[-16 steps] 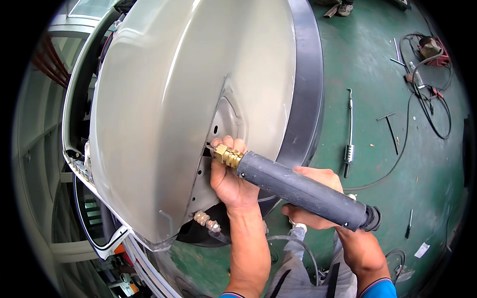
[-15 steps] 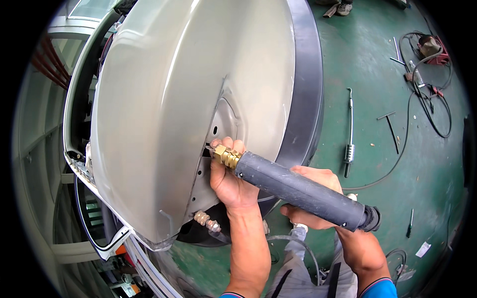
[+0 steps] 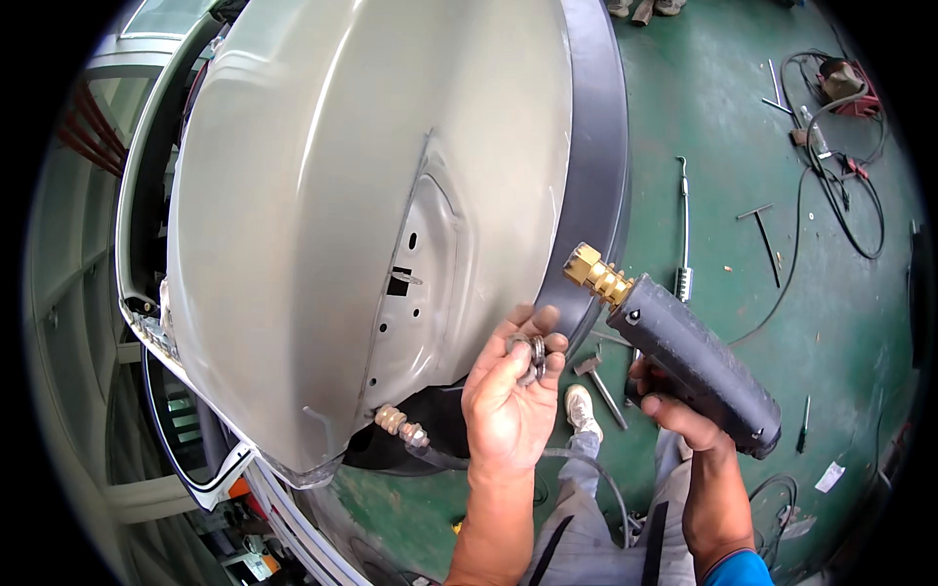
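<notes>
My left hand [image 3: 516, 410], palm up and fingers curled, holds several small metal washers [image 3: 531, 357] between thumb and fingers. To its right, my right hand [image 3: 684, 425] is wrapped round the grip of a black welding gun [image 3: 699, 356] with a brass tip [image 3: 598, 275]. The gun points up and left, apart from the car. A bare-metal car body panel [image 3: 371, 186] lies ahead, with a recess [image 3: 437, 256] holding several holes. Beside its dark square slot a thin metal piece [image 3: 408, 280] sticks out. A brass-coloured cable fitting [image 3: 400, 427] sits at the panel's lower edge.
Dark trim [image 3: 598, 146] borders the panel. On the green floor lie a slide hammer [image 3: 684, 230], a T-handle tool [image 3: 766, 244], a hammer [image 3: 603, 389], a screwdriver [image 3: 805, 425] and coiled cables [image 3: 870, 249] by a red box. Another person's shoes [image 3: 669, 6] show at the top.
The gun has drawn back right from the recess, its tip off the panel. My left hand has come down from the tip, and washers now show in it.
</notes>
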A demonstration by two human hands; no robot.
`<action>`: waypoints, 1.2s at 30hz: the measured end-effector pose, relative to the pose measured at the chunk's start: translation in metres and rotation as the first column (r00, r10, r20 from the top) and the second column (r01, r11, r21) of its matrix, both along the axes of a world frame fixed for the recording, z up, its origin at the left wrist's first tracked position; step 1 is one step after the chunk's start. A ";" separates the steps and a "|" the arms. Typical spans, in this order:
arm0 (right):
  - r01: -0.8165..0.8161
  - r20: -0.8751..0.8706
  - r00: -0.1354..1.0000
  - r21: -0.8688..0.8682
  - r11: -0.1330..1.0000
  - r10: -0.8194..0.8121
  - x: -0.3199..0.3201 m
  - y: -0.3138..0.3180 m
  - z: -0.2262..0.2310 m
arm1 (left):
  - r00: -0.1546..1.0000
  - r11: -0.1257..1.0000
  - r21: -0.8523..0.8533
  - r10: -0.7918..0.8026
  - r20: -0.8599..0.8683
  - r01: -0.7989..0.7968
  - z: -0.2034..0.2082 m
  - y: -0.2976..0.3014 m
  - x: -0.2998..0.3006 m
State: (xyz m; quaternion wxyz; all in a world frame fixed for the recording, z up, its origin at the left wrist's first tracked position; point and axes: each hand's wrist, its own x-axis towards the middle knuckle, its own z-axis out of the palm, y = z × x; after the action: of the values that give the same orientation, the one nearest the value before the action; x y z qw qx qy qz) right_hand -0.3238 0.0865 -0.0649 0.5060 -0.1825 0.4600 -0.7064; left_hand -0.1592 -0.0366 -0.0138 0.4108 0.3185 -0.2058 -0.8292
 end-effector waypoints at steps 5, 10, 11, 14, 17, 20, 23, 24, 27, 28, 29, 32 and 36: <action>-0.027 -0.020 0.999 0.035 0.999 0.028 0.003 0.002 0.000 | 1.000 0.985 -0.173 0.019 0.017 -0.016 0.000 -0.008 0.005; -0.067 -0.124 0.989 0.081 0.994 0.077 0.003 -0.003 0.008 | 0.974 0.970 -0.090 0.220 -0.059 -0.225 0.006 -0.016 -0.001; -0.082 -0.150 0.985 0.047 0.996 0.088 0.003 -0.006 0.010 | 0.972 0.967 -0.117 0.215 -0.097 -0.226 0.004 -0.020 0.003; -0.124 -0.237 0.965 -0.040 0.992 0.111 0.004 -0.015 0.011 | 0.955 0.957 -0.108 0.251 -0.154 -0.269 0.010 -0.030 0.005; -0.171 -0.328 0.936 -0.099 0.980 0.130 0.008 -0.022 0.006 | 0.920 0.963 -0.028 0.247 -0.304 -0.268 0.010 -0.039 0.004; -0.168 -0.434 0.900 -0.253 0.953 0.043 0.015 -0.032 0.004 | 0.844 0.951 0.090 0.303 -0.443 -0.295 0.013 -0.044 -0.002; -0.213 -0.435 0.898 -0.291 0.933 0.069 0.016 -0.039 0.013 | 0.908 0.926 -0.037 0.359 -0.217 -0.375 0.010 -0.049 0.001; -0.235 -0.436 0.896 -0.309 0.921 0.082 0.016 -0.042 0.015 | 0.915 0.917 -0.087 0.374 -0.148 -0.389 0.009 -0.050 0.003; -0.211 -0.437 0.898 -0.327 0.921 0.051 0.023 -0.048 0.020 | 0.902 0.961 0.079 0.275 -0.333 -0.264 0.007 -0.055 0.007; -0.208 -0.434 0.900 -0.343 0.916 0.042 0.024 -0.050 0.020 | 0.869 0.969 0.137 0.243 -0.431 -0.204 0.006 -0.057 0.007; -0.208 -0.438 0.898 -0.337 0.918 0.043 0.025 -0.050 0.020 | 0.873 0.977 0.126 0.211 -0.440 -0.172 0.006 -0.057 0.007; -0.224 -0.479 0.876 -0.310 0.924 0.052 0.025 -0.048 0.018 | 0.893 0.987 0.059 0.160 -0.421 -0.150 0.002 -0.056 0.006; -0.223 -0.506 0.860 -0.264 0.938 0.062 0.022 -0.045 0.015 | 0.970 0.982 -0.072 0.157 -0.187 -0.173 -0.003 -0.054 0.013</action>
State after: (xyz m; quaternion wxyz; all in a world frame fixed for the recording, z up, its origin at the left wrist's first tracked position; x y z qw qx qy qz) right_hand -0.3014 0.0416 -0.0495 0.3885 -0.4676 0.4400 -0.6609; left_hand -0.1461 -0.0906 -0.0165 0.5088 0.2396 -0.1767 -0.8078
